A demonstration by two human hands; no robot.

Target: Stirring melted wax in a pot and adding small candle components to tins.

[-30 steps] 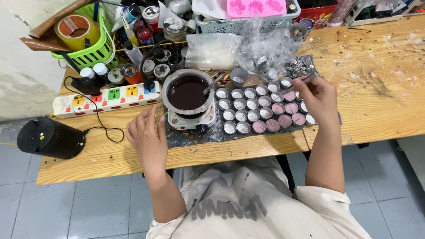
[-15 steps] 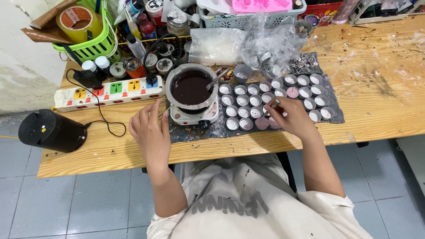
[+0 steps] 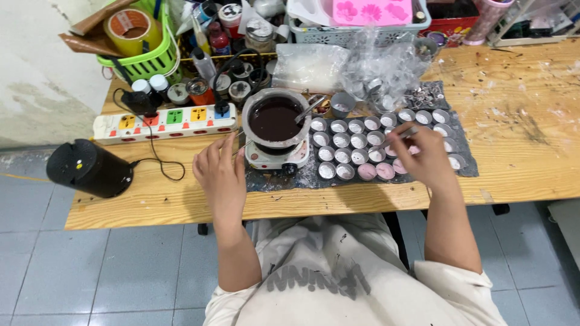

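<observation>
Head view, looking down: right hand (image 3: 426, 158) is pinching a thin metal tool (image 3: 406, 132) between fingertips, tip hovering over the small round metal cups (image 3: 356, 141). Cups are sitting in rows on a dark, speckled mat (image 3: 465, 170); most are showing pale, whitish fill, several near the front row and under the hand are showing pink. Left hand (image 3: 221, 175) is lying flat and released, fingers spread, on the surface (image 3: 531, 139) just beside a small white hotplate (image 3: 278, 158). Round metal pot (image 3: 277, 118) of glossy dark brown liquid is sitting on the hotplate, a spoon handle leaning out of it. Crinkled clear plastic bag (image 3: 374, 66) is lying behind the cups. White power strip (image 3: 163, 121) with coloured sockets is lying left of the pot; black cylinder (image 3: 89, 169) is resting at the left edge. Green basket (image 3: 145, 54) is holding a tape roll. Surface is pale grainy wood, spattered and stained. Floor (image 3: 121, 271) is showing grey tile.
</observation>
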